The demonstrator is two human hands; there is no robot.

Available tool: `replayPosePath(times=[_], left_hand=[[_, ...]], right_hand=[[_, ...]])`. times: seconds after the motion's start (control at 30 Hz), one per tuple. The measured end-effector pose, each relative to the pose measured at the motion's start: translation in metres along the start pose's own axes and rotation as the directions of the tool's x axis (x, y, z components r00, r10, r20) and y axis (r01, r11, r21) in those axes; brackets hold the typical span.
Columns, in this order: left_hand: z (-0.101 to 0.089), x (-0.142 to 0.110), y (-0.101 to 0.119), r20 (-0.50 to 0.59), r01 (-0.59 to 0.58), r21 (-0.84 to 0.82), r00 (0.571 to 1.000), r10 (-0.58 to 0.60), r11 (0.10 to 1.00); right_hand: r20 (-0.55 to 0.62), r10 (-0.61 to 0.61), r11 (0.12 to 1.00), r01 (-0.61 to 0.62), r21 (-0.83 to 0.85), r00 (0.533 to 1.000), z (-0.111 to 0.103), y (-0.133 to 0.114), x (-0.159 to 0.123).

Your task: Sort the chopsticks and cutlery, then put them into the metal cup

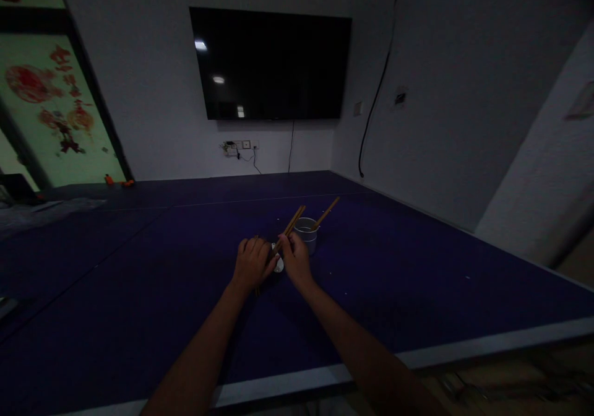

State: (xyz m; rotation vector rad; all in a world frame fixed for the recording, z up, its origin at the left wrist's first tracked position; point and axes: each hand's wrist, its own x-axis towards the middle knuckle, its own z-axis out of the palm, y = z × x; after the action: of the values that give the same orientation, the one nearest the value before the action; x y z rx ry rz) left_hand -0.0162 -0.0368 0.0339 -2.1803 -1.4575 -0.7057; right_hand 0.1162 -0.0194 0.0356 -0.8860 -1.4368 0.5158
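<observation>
Nearest to me, the pale front edge (288,382) of a broad, dark purple table (399,292) runs under two bare forearms, which reach well past it to the hands. The right hand (297,258) pinches a slanting bundle of slim, yellowish-brown wooden sticks (293,220) between thumb and fingers, its grip closed around their lower part. The left hand (252,262) is just beside it, back upward and fingers bent, its thumb close to the bundle's lower end; I can't tell whether that thumb presses on it. Thin brown stick ends (257,291) show below the left palm, whether gripped or lying there I can't make out. Between the hands sits a small, white, roundish piece (279,266), partly covered. Just beyond the right hand stands a grey, round, metal-looking cup (310,238), upright, with one similar wooden stick (327,212) leaning out over its right rim. The bundle rises past the cup's left side. Wide stretches of tabletop spread to either side, sprinkled with tiny white specks near the cup, and the far edge meets a pale wall (158,112) where a large black television (273,63) hangs.
</observation>
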Motion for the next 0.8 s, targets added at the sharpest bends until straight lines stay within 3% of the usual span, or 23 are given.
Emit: replayPosePath(times=[0.2, 0.33, 0.5, 0.8], left_hand=[[0.010, -0.002, -0.010, -0.018, 0.134, -0.036, 0.991, -0.134, 0.990], [0.019, 0.001, -0.015, -0.005, 0.208, -0.064, 0.978, -0.208, 0.976], [0.024, 0.001, -0.016, 0.030, 0.262, -0.063, 0.965, -0.260, 0.963], [0.035, 0.002, -0.015, 0.044, 0.276, -0.066, 0.961, -0.273, 0.959]], right_hand=[[-0.200, -0.102, 0.977, 0.060, -0.204, 0.974, -0.035, -0.027, 0.034], [-0.146, -0.183, 0.911, 0.112, -0.396, 0.972, -0.053, -0.040, 0.076], [-0.138, -0.148, 0.825, 0.045, -0.563, 0.979, -0.065, -0.034, 0.116], [-0.288, -0.088, 0.892, -0.053, -0.448, 0.954, -0.082, -0.004, 0.136]])
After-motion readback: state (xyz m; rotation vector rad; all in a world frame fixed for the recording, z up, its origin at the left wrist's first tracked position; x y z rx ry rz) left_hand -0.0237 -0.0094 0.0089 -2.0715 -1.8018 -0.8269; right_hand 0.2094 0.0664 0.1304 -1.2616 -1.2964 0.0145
